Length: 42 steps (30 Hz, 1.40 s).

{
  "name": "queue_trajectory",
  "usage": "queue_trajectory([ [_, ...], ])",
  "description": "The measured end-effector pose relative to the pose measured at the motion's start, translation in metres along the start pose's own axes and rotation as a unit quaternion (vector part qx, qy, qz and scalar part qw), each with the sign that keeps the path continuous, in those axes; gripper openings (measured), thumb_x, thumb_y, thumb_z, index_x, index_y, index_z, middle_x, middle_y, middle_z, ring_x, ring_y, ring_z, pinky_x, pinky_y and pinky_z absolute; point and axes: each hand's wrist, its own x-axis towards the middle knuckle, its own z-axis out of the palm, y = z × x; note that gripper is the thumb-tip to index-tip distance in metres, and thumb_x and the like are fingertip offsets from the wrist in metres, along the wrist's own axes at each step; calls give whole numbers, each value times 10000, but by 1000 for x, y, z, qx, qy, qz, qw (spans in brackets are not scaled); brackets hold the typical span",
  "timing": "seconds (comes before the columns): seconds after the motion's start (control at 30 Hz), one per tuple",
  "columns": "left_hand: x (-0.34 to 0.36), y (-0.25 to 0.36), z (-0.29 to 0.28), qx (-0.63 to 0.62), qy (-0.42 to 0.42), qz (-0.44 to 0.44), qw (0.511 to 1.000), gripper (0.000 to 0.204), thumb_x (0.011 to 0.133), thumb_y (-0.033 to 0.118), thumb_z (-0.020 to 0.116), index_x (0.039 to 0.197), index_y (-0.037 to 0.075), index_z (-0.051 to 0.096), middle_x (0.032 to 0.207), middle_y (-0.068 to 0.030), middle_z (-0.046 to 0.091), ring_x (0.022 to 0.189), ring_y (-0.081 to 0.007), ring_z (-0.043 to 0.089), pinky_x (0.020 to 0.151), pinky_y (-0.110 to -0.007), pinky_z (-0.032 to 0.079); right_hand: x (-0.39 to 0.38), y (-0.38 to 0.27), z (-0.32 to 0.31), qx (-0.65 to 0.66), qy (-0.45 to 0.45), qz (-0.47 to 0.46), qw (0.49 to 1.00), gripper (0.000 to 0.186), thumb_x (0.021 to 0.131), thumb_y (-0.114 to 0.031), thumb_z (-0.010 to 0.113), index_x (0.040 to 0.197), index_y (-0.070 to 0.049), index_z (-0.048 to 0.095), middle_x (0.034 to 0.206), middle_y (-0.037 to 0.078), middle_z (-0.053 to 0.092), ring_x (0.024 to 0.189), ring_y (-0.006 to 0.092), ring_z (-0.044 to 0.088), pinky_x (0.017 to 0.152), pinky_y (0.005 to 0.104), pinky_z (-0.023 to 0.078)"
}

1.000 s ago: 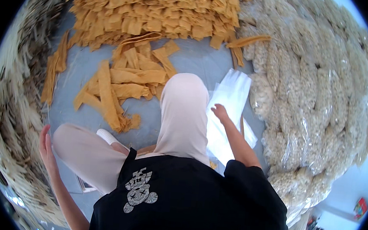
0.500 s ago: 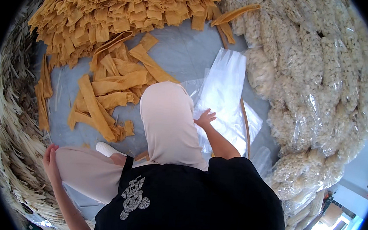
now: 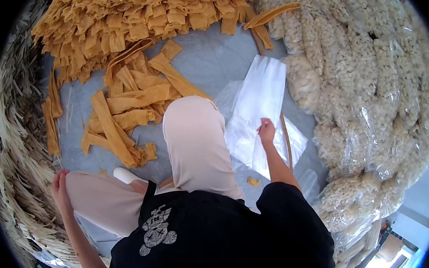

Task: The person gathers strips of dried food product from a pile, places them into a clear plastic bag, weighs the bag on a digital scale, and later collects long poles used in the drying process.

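Note:
My right hand (image 3: 266,131) is over a stack of clear plastic bags (image 3: 262,82) on the floor to the right of my raised knee. Its fingers are curled together, and whether they pinch the plastic film is hidden. My left hand (image 3: 61,187) rests against my left knee, its fingers stretched out along the trouser leg and nothing held. Ahead and to the left lies a loose heap of flat yellow-orange strips (image 3: 136,97), like dried bean curd sheets.
A tall pile of the same strips (image 3: 138,12) stands at the far left. Bundles of pale, crinkled goods in clear film (image 3: 368,96) bank up on the right. Thin pale sticks (image 3: 15,168) line the left. A narrow brown strip (image 3: 287,139) lies beside the bags.
My right hand has moved right from the knee to over the plastic bags, and its spread fingers have curled in. My left hand stays on the left knee.

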Motion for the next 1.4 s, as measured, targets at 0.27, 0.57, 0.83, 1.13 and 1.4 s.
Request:
queue_trajectory([
  [0.27, -17, 24, 33, 329, 104, 291, 892, 282, 846, 93, 499, 1109, -6, 514, 1009, -131, 601, 899, -212, 582, 780, -285, 442, 32, -207, -50, 5, 98, -294, 951, 89, 809, -68, 544, 846, -45, 622, 767, 104, 568, 645, 198, 517, 585, 274, 404],
  [0.57, -71, 102, 171, -241, -268, 34, 932, 261, 869, 152, 520, 1032, -46, 568, 878, -112, 631, 760, -162, 631, 590, -226, 499, -111, -435, 8, -44, -172, -626, 759, 195, 729, -26, 517, 916, -28, 573, 812, 97, 536, 755, 247, 535, 626, 339, 433],
  [0.83, -90, 82, 170, -437, -274, -42, 856, 352, 885, 277, 493, 1063, -20, 554, 935, -116, 621, 836, -175, 616, 723, -280, 514, -195, -419, 38, -113, -330, -670, 655, 87, 656, -61, 561, 739, -35, 569, 749, 92, 479, 748, 261, 507, 641, 362, 425],
  [1.13, -97, 78, 178, -429, -328, -69, 839, 263, 889, 157, 480, 1052, -35, 556, 957, -116, 612, 852, -182, 610, 788, -307, 503, -200, -400, 30, -121, -327, -600, 720, 76, 652, -64, 600, 627, -9, 554, 642, 85, 509, 628, 252, 521, 546, 344, 429],
  [1.4, -93, 76, 165, -401, -310, -25, 862, 244, 886, 130, 477, 1003, -68, 561, 898, -123, 619, 813, -185, 619, 768, -302, 508, -206, -393, 48, -78, -366, -532, 759, 74, 632, -100, 599, 596, -52, 556, 647, 73, 529, 633, 260, 545, 555, 364, 433],
])
